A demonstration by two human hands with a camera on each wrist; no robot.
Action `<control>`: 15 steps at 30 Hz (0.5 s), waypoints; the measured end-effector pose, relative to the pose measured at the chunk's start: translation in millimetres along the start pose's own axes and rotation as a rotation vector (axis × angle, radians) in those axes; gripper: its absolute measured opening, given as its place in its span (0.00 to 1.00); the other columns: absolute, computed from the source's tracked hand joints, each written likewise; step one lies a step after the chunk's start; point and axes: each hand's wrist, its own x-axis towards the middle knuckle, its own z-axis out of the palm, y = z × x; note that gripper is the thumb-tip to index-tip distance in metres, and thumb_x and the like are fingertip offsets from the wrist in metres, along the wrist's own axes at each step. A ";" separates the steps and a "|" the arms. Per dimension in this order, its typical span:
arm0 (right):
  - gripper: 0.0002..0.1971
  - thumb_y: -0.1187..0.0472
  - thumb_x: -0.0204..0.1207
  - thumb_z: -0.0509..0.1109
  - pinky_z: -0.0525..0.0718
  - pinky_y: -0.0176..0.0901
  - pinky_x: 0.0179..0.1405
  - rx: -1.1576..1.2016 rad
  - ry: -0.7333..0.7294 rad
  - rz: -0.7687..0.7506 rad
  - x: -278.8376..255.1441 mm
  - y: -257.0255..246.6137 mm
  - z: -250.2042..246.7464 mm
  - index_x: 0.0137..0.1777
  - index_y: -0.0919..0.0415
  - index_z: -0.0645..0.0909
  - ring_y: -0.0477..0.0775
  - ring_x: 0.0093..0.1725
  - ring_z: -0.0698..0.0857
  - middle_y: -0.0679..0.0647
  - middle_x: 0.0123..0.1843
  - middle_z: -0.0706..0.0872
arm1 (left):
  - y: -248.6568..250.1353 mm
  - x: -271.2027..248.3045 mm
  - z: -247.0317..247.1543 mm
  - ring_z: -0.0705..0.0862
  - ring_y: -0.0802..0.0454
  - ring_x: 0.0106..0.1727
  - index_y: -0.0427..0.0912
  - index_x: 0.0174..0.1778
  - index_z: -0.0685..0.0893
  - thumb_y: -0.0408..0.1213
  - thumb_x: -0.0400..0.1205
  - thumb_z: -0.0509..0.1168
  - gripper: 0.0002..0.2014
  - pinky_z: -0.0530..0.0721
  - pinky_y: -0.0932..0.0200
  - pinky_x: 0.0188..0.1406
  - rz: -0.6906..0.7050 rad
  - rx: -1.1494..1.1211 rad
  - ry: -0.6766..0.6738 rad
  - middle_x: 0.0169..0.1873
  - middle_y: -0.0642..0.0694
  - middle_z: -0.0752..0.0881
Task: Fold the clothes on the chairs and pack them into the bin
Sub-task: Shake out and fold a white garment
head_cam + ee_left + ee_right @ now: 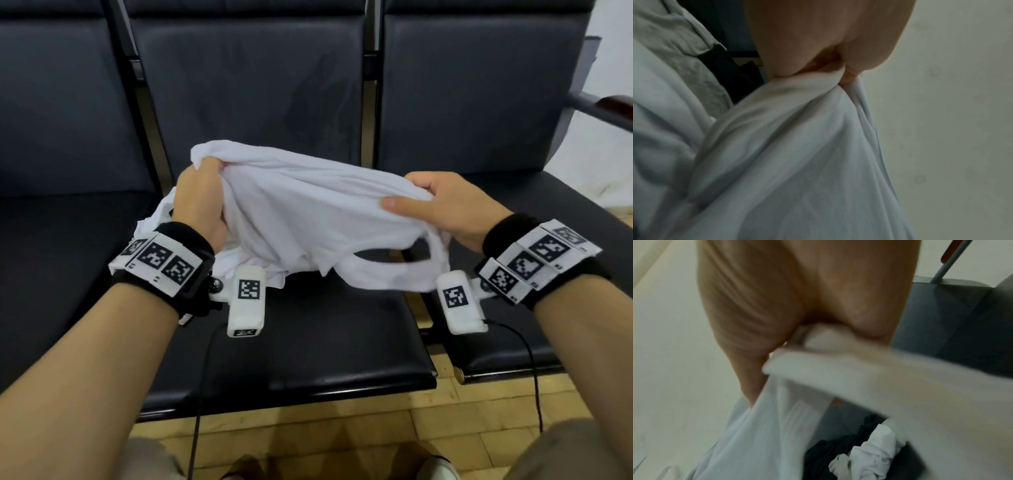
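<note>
A crumpled white garment (308,205) hangs in the air above the middle seat (308,342), stretched between both hands. My left hand (202,195) grips its upper left bunch, fingers curled into the cloth. My right hand (442,205) pinches its right edge, thumb on top. An opening of the garment hangs below the right hand. In the left wrist view the white cloth (797,146) is bunched in the left hand (828,68). In the right wrist view the right hand (797,331) clamps a fold of the garment (838,369). No bin is in view.
A row of dark padded chairs (239,85) runs across the head view, with a metal armrest (599,109) at far right. More white cloth (875,451) lies on something dark below in the right wrist view. Wood-patterned floor (376,428) lies in front of the seats.
</note>
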 end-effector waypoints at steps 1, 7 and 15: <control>0.13 0.47 0.73 0.81 0.87 0.43 0.39 0.057 -0.003 0.005 -0.8 0.8 -2.0 0.48 0.55 0.87 0.54 0.43 0.91 0.51 0.43 0.92 | -0.6 1.8 -4.0 0.92 0.60 0.44 0.47 0.51 0.89 0.38 0.86 0.63 0.09 0.85 0.64 0.36 -0.011 -0.005 0.013 0.40 0.55 0.93; 0.14 0.59 0.83 0.71 0.89 0.44 0.46 0.563 -0.001 0.005 -4.1 -0.1 -11.5 0.66 0.63 0.84 0.53 0.55 0.91 0.56 0.57 0.91 | -1.7 2.9 -9.0 0.77 0.50 0.40 0.40 0.41 0.80 0.24 0.74 0.58 0.09 0.73 0.59 0.37 0.029 0.144 0.004 0.36 0.48 0.78; 0.07 0.65 0.84 0.70 0.90 0.45 0.44 0.525 -0.055 -0.002 -8.3 -14.2 4.5 0.60 0.58 0.83 0.53 0.51 0.91 0.56 0.54 0.90 | -13.0 -7.3 6.5 0.89 0.56 0.55 0.49 0.55 0.80 0.29 0.85 0.65 0.09 0.88 0.57 0.59 0.196 0.374 -0.101 0.57 0.47 0.91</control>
